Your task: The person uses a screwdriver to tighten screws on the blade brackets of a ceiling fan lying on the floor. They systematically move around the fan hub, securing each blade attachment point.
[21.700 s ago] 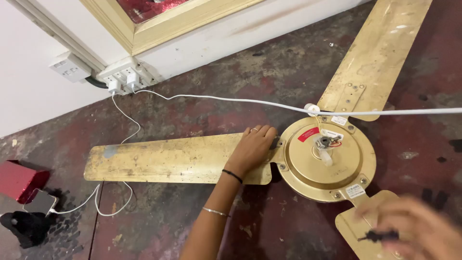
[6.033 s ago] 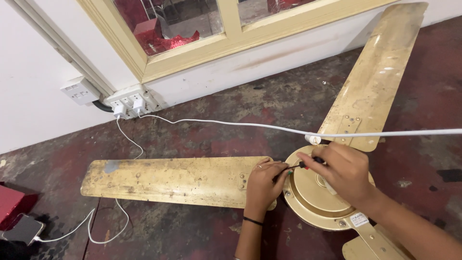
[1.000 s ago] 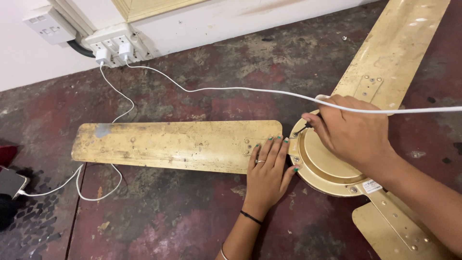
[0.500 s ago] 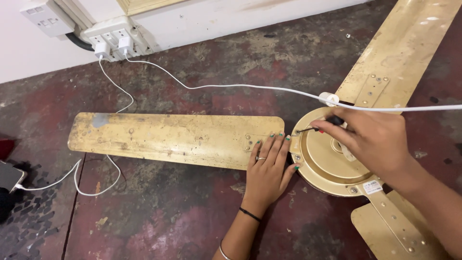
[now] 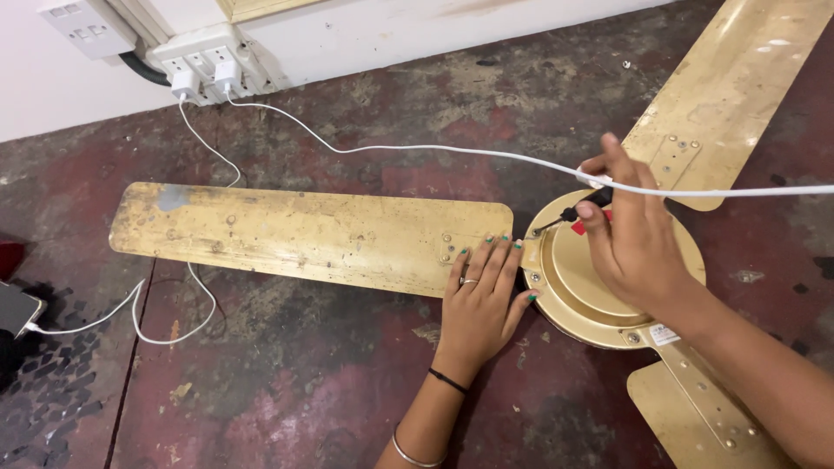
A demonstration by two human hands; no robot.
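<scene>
Screwdriver, small, black-and-red handle [image 5: 580, 214], pinched in our right hand [image 5: 638, 247], may slip off screw. Left hand [image 5: 482, 300] flat, fingers wide, on gold metal fan blade [image 5: 304, 234]; white cable [image 5: 417, 152] could snag.

floor [image 5: 330, 391]: worn red | on it: ceiling fan [image 5: 313, 234], white cable [image 5: 391, 152]

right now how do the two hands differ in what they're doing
The left hand lies flat, fingers spread, on the inner end of the fan blade; the right hand is curled around a screwdriver over the motor housing. Only the left shows a ring. Both are bare.
</scene>
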